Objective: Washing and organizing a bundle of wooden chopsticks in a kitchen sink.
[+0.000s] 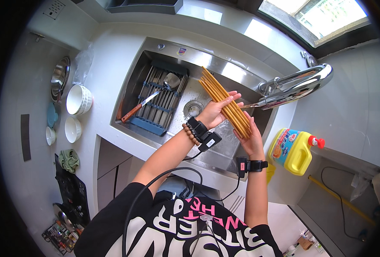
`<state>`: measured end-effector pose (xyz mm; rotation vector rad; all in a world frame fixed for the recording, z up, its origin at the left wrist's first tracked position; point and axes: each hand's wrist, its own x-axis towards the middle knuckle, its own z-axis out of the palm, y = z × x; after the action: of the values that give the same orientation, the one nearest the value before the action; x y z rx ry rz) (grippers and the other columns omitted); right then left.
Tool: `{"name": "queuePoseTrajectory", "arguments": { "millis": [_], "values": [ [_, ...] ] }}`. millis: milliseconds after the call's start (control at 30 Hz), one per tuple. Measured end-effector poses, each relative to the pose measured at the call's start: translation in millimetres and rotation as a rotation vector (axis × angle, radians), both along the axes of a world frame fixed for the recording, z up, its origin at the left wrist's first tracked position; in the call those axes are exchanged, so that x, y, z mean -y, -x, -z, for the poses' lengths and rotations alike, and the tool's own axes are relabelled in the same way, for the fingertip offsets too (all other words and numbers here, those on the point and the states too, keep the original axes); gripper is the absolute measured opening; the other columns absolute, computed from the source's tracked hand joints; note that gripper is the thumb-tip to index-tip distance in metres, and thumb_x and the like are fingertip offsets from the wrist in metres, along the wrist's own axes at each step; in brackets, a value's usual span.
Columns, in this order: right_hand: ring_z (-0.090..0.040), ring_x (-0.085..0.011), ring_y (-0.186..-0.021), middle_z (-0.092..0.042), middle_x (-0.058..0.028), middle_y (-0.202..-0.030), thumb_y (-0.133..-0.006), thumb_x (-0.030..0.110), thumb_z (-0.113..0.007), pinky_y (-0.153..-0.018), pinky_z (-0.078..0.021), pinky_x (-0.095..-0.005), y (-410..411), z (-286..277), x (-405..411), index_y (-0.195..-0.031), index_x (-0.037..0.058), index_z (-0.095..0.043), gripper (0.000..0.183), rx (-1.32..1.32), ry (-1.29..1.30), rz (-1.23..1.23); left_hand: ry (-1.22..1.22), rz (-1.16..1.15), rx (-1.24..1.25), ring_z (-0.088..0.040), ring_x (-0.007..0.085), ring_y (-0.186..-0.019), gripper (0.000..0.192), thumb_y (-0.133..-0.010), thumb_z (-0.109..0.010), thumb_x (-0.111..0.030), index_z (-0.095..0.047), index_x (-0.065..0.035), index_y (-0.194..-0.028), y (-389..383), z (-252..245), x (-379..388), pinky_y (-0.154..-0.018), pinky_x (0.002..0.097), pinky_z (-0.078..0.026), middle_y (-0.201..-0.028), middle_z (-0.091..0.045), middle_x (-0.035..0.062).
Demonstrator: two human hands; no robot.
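Over the right part of a stainless steel sink (pixel 220 147), a bundle of wooden chopsticks (pixel 220 96) lies slanted across both my hands. My left hand (pixel 216 110) grips the bundle near its middle, thumb on top. Around the lower ends curl the fingers of my right hand (pixel 253 136). Beside the hands, the chrome faucet (pixel 292 86) points its spout at the chopsticks, and a thin stream of water seems to leave it. Below and left of my left hand is the sink drain (pixel 193 110), with some foam in it.
A drying rack (pixel 156 110) in the sink's left side carries a knife with a wooden handle (pixel 140 106) and a metal ladle (pixel 171 82). White bowls (pixel 77 99) stand on the left counter. A yellow detergent jug (pixel 291 151) is at right. Cables run from both wrist devices.
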<state>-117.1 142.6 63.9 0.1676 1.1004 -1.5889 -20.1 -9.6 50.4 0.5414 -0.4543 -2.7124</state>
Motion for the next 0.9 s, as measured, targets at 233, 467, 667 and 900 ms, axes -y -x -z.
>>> {"name": "queuePoseTrajectory", "arguments": {
  "millis": [233,467,667,900],
  "values": [
    [-0.057,-0.0168,-0.096,-0.056,-0.0086,-0.11,-0.093,0.034,-0.043,-0.08,-0.0494,-0.0341,-5,13,-13,-0.123,0.0065,-0.045,0.041,-0.136,0.017,0.079,-0.005,0.021,0.026,-0.047,0.0318,-0.115,0.042,-0.091,-0.045,-0.009,-0.033,-0.0083,-0.131,14,6,-12,-0.097,0.044,-0.04,-0.123,-0.046,0.0165],
    [-0.059,-0.0194,-0.09,-0.058,-0.0091,-0.102,-0.093,0.026,-0.044,-0.079,-0.0506,-0.0358,-10,20,-42,-0.102,0.0062,-0.047,0.022,-0.166,-0.072,0.136,-0.041,0.093,-0.045,-0.04,0.0322,-0.121,0.054,-0.085,-0.048,-0.003,-0.025,-0.0102,-0.134,20,6,-26,-0.101,0.045,-0.035,-0.122,-0.044,0.0178],
    [-0.06,-0.0222,-0.089,-0.057,-0.0111,-0.103,-0.093,0.022,-0.042,-0.077,-0.0517,-0.0365,-7,8,-56,-0.106,0.0045,-0.046,0.022,-0.191,-0.1,0.055,-0.062,0.148,-0.111,-0.036,0.0321,-0.125,0.061,-0.083,-0.045,0.002,-0.02,-0.0098,-0.137,18,17,-26,-0.105,0.0447,-0.029,-0.134,-0.034,0.024],
    [-0.06,-0.0102,-0.069,-0.062,-0.0067,-0.094,-0.092,0.032,-0.047,-0.05,-0.0454,-0.0172,-9,-5,-47,-0.112,0.0049,-0.051,0.034,-0.383,-0.198,-0.269,-0.125,0.186,-0.178,-0.033,0.0315,-0.127,0.062,-0.082,-0.045,0.002,-0.019,-0.0095,-0.137,19,25,-28,-0.105,0.0455,-0.028,-0.135,-0.032,0.0224]
  ]
}}
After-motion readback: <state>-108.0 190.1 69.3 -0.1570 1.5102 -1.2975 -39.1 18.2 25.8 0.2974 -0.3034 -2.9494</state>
